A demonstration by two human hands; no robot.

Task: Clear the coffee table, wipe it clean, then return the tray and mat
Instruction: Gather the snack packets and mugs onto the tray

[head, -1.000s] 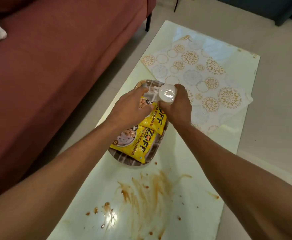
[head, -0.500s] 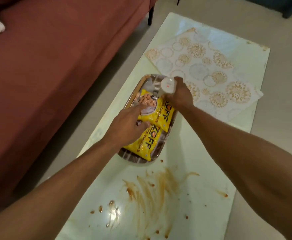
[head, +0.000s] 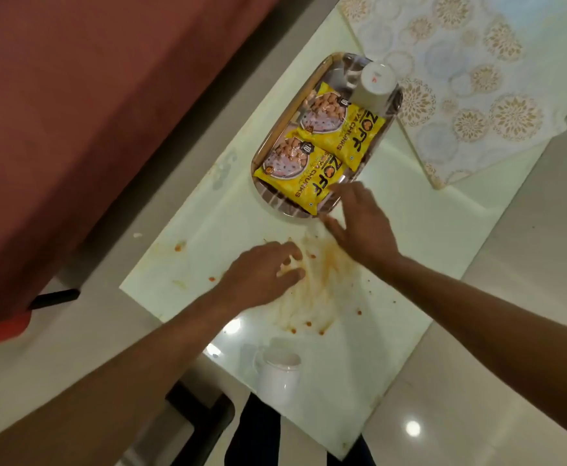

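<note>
An oval tray (head: 275, 139) sits on the pale glass coffee table (head: 426, 223). It holds two yellow snack packets (head: 342, 136) and an upturned white cup (head: 374, 84) at its far end. A patterned mat (head: 460, 79) lies beyond the tray. Brown sauce smears (head: 315, 290) stain the near part of the table. My right hand (head: 363, 223) hovers open just short of the tray's near rim. My left hand (head: 262, 274) is open over the smears, holding nothing. A second white cup (head: 278, 375) stands near the table's front edge.
A red sofa (head: 90, 112) runs along the left side, close to the table. Light tiled floor (head: 527, 314) lies to the right. A dark object (head: 201, 408) and dark-clothed legs show below the table's near edge.
My right hand let go of the upturned cup, which now rests on the tray. Both hands pulled back toward me over the smears. The view tilted down, revealing the near cup.
</note>
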